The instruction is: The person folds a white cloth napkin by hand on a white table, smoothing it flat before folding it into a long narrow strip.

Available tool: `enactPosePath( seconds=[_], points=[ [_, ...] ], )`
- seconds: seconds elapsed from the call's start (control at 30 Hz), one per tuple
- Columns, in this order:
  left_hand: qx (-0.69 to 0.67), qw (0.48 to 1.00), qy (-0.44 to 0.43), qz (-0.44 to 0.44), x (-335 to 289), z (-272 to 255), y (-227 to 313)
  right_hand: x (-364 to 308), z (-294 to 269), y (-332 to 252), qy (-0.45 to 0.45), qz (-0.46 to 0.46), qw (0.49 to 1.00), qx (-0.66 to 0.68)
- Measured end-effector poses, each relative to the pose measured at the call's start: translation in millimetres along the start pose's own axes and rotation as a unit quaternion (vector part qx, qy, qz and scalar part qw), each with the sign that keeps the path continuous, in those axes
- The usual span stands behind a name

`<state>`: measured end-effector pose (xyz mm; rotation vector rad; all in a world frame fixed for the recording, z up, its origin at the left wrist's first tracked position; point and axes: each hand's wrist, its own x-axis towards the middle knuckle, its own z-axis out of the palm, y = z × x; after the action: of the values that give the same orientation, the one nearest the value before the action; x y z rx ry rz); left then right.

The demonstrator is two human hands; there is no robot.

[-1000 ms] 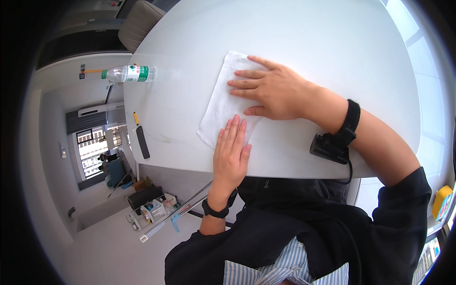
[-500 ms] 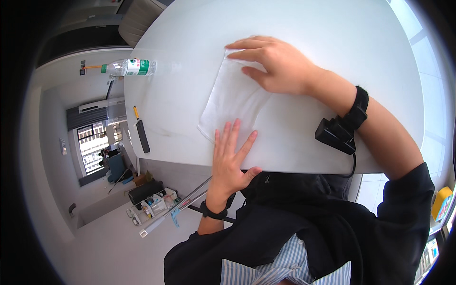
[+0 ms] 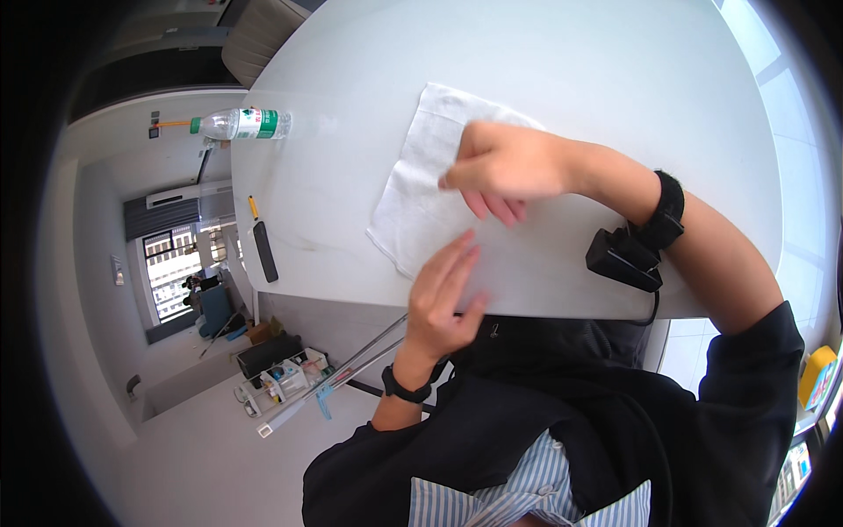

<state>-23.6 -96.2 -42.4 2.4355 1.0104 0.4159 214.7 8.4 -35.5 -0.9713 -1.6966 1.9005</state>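
A white cloth [image 3: 420, 167], thin and lightly creased, lies spread on the white table [image 3: 342, 79]. My right hand [image 3: 509, 162] is over the cloth's right part, its fingers bent downward and smeared by motion; whether they pinch anything I cannot make out. Close to the cloth's near edge is my left hand [image 3: 442, 303], its fingers stretched forward and apart from the thumb, with nothing in it. The two hands are a short gap apart. Part of the cloth's right side is hidden under my right hand and wrist.
A plastic bottle [image 3: 250, 124] with a green cap stands at the table's far left. Nearer on that side lies a black tool with a yellow end [image 3: 263, 250]. A black box [image 3: 622, 259] with a cable hangs from the strap on my right forearm.
My right hand has left the cloth's far edge and come nearer, its fingers curling. The left hand has drawn back slightly to the right. More of the cloth shows.
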Motion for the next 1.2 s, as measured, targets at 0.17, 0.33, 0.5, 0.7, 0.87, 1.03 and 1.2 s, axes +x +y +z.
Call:
enactPosePath(
  seconds=[0.17,0.33,0.5,0.7,0.87,1.03,1.2],
  points=[
    [0.102,0.983,0.125,-0.089,9.8,-7.5,-29.7,16.3,3.9,26.6,0.277,-0.266,0.915,-0.123],
    [0.181,0.972,0.051,-0.138,4.1,-1.9,-36.7,22.3,12.4,51.6,0.234,-0.315,0.784,-0.482],
    [0.229,0.962,-0.003,-0.15,7.4,-5.1,-33.9,15.5,8.0,55.7,0.191,-0.221,0.801,-0.523],
    [0.229,0.962,-0.006,-0.147,10.2,-11.2,-29.6,12.3,3.7,50.9,0.169,-0.193,0.807,-0.532],
    [0.154,0.973,0.05,-0.163,2.5,-9.0,-48.2,19.2,8.1,54.7,0.279,-0.25,0.798,-0.472],
    [0.173,0.97,0.02,-0.167,4.1,-23.9,-51.4,2.0,-7.6,11.7,0.224,-0.159,0.799,-0.534],
    [0.212,0.97,0.0,-0.117,4.0,-58.9,-57.6,4.1,-6.4,9.2,0.181,-0.109,0.841,-0.499]
  ],
)
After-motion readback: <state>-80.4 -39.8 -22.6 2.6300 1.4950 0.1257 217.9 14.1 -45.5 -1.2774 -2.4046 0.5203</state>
